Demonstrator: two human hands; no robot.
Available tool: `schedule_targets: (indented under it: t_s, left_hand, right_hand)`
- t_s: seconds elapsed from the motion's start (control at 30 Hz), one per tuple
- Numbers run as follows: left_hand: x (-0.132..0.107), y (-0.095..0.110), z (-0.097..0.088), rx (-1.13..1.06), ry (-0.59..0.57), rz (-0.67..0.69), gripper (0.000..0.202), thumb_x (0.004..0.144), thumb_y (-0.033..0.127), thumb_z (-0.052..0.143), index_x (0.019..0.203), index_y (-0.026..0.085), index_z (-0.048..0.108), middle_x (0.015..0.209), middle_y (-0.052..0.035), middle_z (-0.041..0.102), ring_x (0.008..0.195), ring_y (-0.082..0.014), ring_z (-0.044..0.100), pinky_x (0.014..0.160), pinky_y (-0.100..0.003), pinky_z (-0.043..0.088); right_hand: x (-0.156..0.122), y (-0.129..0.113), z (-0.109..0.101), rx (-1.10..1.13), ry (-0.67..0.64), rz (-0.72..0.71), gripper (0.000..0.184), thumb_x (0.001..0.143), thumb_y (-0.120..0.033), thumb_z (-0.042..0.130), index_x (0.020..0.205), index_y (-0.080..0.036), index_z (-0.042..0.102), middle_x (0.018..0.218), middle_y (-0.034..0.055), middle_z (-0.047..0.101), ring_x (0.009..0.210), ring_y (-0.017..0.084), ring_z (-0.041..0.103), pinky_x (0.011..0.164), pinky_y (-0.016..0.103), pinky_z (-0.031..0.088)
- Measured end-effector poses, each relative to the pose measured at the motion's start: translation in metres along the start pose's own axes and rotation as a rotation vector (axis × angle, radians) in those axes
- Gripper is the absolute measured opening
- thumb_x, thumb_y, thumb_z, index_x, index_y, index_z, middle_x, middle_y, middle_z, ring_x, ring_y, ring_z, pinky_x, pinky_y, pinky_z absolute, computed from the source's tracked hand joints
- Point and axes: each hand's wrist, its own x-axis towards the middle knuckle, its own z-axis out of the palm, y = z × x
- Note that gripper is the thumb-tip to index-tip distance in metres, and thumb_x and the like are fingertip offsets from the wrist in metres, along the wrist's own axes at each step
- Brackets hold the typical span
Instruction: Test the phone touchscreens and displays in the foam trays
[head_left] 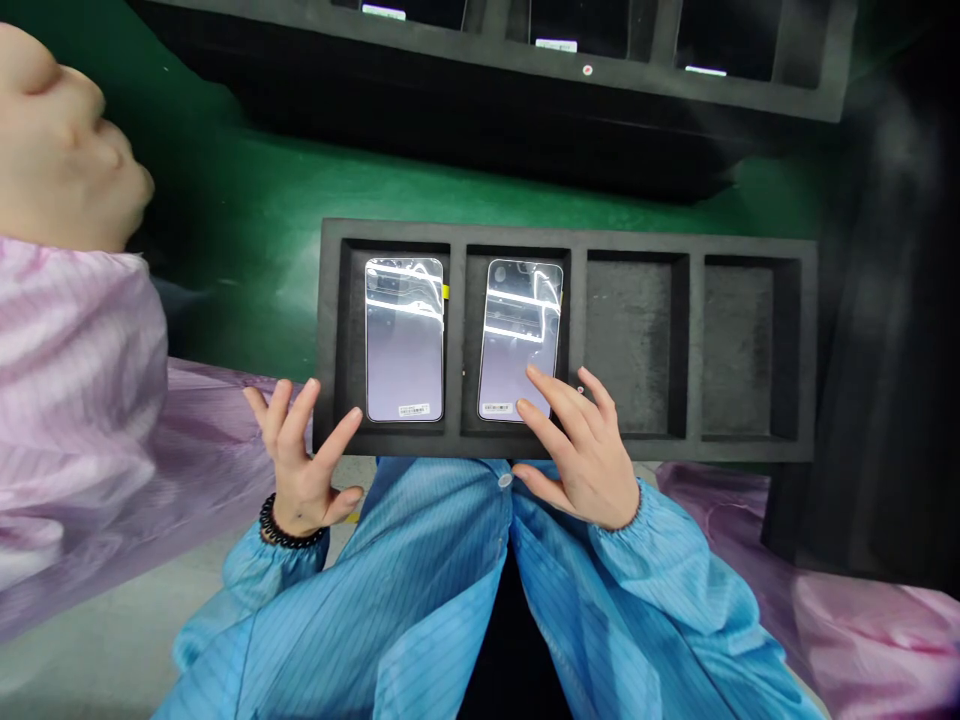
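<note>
A black foam tray [517, 445] with several compartments lies before me. Its leftmost compartment holds a smartphone [405, 360] with a pale violet, glossy face, a small white barcode label at the lower end and a yellow tab at its right edge. A similar smartphone [514, 375] lies in the second compartment. My right hand [589, 450] is over that second phone's lower right part, fingers spread; I cannot tell whether the fingertips touch it. My left hand [307, 460] is at the tray's left front corner, fingers spread, its index fingertip near the first phone's lower left corner.
Beyond the green table [285, 190], a second black foam tray [660, 85] holds several dark flat devices with white labels. At left, another person's fist [67, 140] and pink sleeve [75, 370] come close. More pink cloth [877, 640] shows at lower right.
</note>
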Motion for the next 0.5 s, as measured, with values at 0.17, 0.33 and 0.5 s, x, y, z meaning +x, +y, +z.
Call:
schedule_targets:
  t_s: [0.17, 0.33, 0.5]
  left_hand:
    - [0.0010, -0.0009, 0.0004, 0.006, -0.024, 0.008, 0.068, 0.099, 0.063, 0.029, 0.159, 0.032, 0.035, 0.173, 0.0028, 0.012, 0.161, -0.0339, 0.007, 0.133, -0.057, -0.004]
    - [-0.0028, -0.0009, 0.0000, -0.006, -0.025, -0.017, 0.065, 0.099, 0.065, 0.030, 0.156, 0.035, 0.041, 0.173, 0.0041, 0.014, 0.160, -0.0397, 0.011, 0.130, -0.068, 0.000]
    - [-0.0005, -0.0006, -0.0016, 0.009, -0.040, -0.008, 0.066, 0.100, 0.062, 0.028, 0.157, 0.030, 0.040, 0.173, 0.0038, 0.015, 0.160, -0.0353, 0.011, 0.133, -0.054, -0.003]
  right_hand:
    - [0.0012, 0.0002, -0.0003, 0.006, -0.017, -0.003, 0.072, 0.105, -0.048, 0.037, 0.163, -0.009, 0.018, 0.145, 0.0208, 0.061, 0.134, 0.028, 0.056, 0.121, 0.054, 0.032]
    - [0.0022, -0.0023, 0.0005, -0.029, -0.042, -0.005, 0.059, 0.106, -0.046, 0.037, 0.157, -0.017, 0.036, 0.149, 0.0189, 0.058, 0.135, 0.027, 0.056, 0.122, 0.054, 0.031]
    - [0.0026, 0.0041, -0.0088, 0.075, -0.007, 0.021, 0.049, 0.106, -0.044, 0.035, 0.134, -0.013, 0.061, 0.144, 0.0194, 0.062, 0.132, 0.027, 0.058, 0.119, 0.051, 0.036]
